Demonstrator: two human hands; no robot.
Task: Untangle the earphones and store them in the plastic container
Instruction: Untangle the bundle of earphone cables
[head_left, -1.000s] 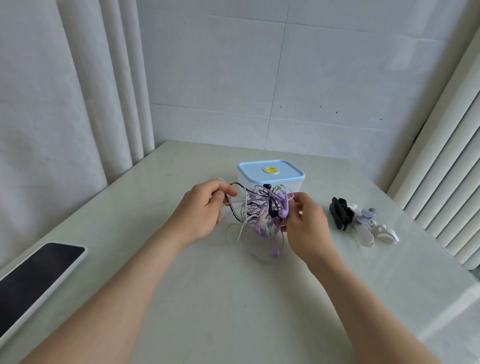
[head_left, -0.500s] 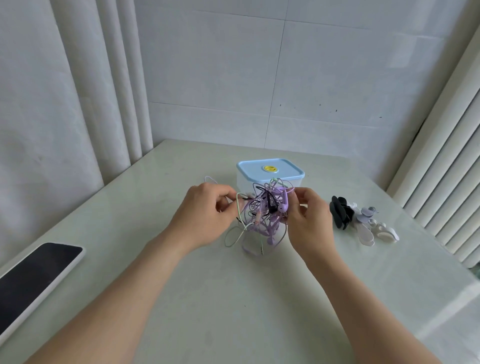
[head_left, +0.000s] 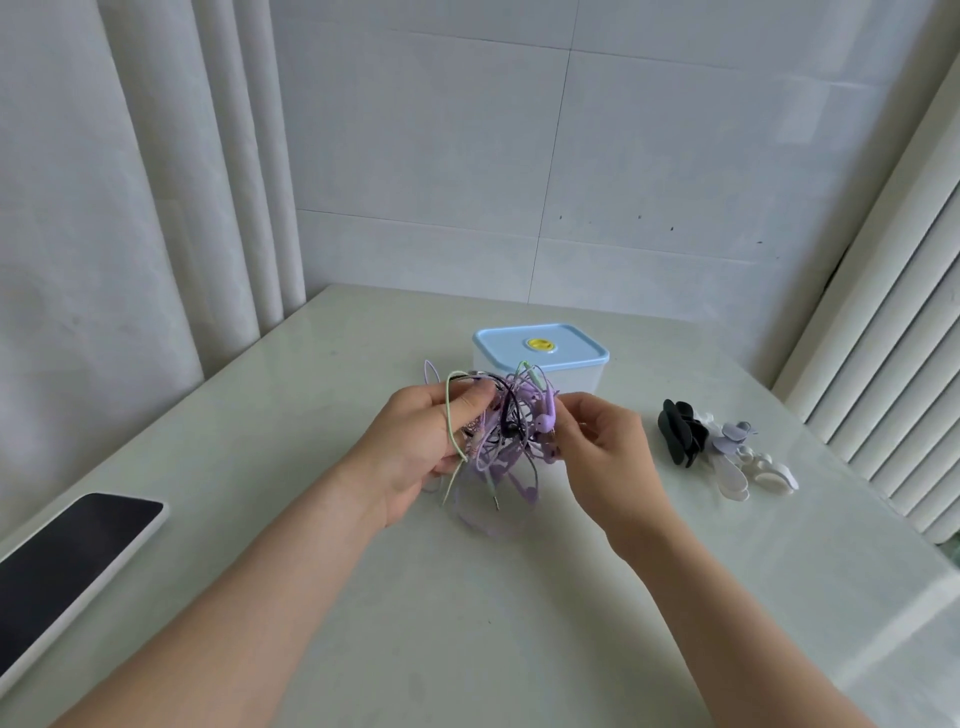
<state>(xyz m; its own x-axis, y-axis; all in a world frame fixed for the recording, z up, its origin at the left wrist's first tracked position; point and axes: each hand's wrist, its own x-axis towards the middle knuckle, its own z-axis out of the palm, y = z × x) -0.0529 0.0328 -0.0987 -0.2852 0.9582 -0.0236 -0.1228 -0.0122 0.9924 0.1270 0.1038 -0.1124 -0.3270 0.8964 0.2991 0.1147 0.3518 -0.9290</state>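
Note:
A tangled bundle of earphones (head_left: 506, 431), with purple, black and pale green cables, hangs between both hands above the table. My left hand (head_left: 415, 441) grips the left side of the tangle, a green cable looping over its fingers. My right hand (head_left: 602, 447) pinches a purple earbud at the bundle's right side. Loose cable ends dangle down to the tabletop. Just behind the bundle stands the plastic container (head_left: 540, 358), translucent, with its light blue lid on.
A dark-screened phone (head_left: 67, 561) in a white case lies at the table's left edge. Black, grey and white cable winders (head_left: 722, 441) lie in a cluster to the right. The pale table (head_left: 467, 623) meets tiled walls behind; ribbed panels stand on both sides.
Both hands have lifted the tangle a little and drawn closer together. The left hand now holds more of the bundle, with a green cable over its fingers.

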